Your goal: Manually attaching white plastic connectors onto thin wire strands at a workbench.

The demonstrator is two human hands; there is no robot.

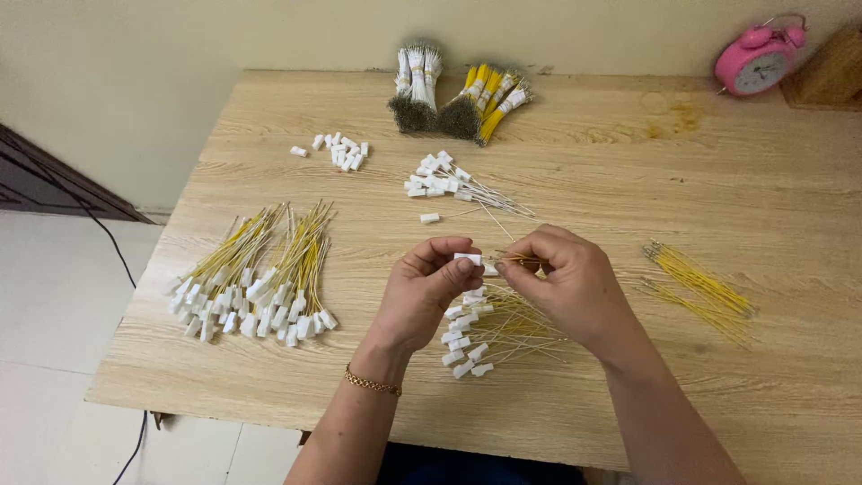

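My left hand [424, 289] pinches a small white plastic connector [468, 259] between thumb and fingers, above the wooden table [584, 171]. My right hand [564, 280] holds a thin yellow wire [519, 261] by its end, the tip right at the connector. Under both hands lies a small pile of yellow wires with white connectors on them [485, 332].
A large heap of finished yellow wires with connectors [256, 278] lies at the left. Loose white connectors [339, 151] and white wires with connectors [449, 184] sit farther back. Bundled wires [453, 94] stand at the far edge, bare yellow wires [700, 287] at right, a pink alarm clock [759, 61] in the corner.
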